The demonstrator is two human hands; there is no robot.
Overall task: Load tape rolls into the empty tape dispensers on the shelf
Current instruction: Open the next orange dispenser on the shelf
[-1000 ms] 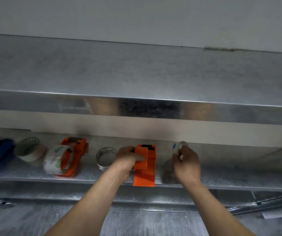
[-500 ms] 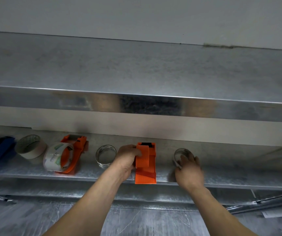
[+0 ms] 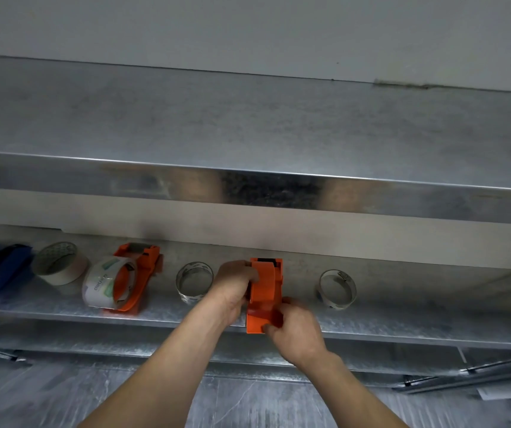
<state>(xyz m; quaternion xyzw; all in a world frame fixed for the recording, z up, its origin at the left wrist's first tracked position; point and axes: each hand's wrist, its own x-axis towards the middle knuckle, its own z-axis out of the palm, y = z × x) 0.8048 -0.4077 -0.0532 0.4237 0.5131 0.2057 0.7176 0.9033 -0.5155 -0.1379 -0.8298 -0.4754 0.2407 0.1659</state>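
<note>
Gripping the empty orange dispenser (image 3: 265, 291) at the shelf's (image 3: 402, 329) front edge, my left hand (image 3: 232, 291) wraps its upper side and my right hand (image 3: 294, 329) pinches the base. It's rigid moulded plastic, probably light and smooth, so I'd hold the flat sides. Clear tape rolls (image 3: 337, 288) stand either side, thin, glossy and likely easy to crush.

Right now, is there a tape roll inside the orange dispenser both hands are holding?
None shows on the held dispenser. The left hand and right hand cover parts of it, so its far side stays hidden.
</note>
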